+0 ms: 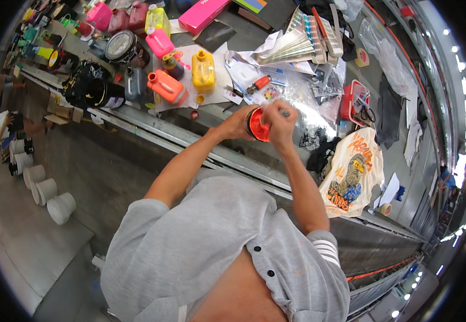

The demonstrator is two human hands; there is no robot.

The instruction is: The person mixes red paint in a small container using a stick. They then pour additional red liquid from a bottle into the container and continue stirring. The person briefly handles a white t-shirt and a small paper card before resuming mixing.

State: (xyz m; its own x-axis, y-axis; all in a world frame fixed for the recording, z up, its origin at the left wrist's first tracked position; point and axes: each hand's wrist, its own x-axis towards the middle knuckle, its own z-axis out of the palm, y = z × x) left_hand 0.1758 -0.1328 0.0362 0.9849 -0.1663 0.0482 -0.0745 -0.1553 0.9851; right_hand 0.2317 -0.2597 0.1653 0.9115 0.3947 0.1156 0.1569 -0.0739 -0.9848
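My left hand (237, 123) is wrapped round the side of a dark-rimmed tub (249, 129) and holds it over the bench's near edge. Bright red-orange paint (259, 122) fills the tub. Right above its mouth, my right hand (280, 123) is closed in a fist on a thin tool, of which only a grey end (285, 113) shows. The rest of that tool is hidden by the fingers. Just beyond the hands lie a red-and-black screwdriver-like tool (259, 84) and clear plastic film. An open yellow bottle (203, 72) and an orange bottle (167, 87) stand to the left.
Several ink bottles and a large lidded tub (121, 47) crowd the bench's left. A fanned colour swatch book (297, 43) lies at the back. On the right are a red basket (354, 102) with scissors and a printed cream cloth (354, 172). White buckets (61, 208) stand lower left.
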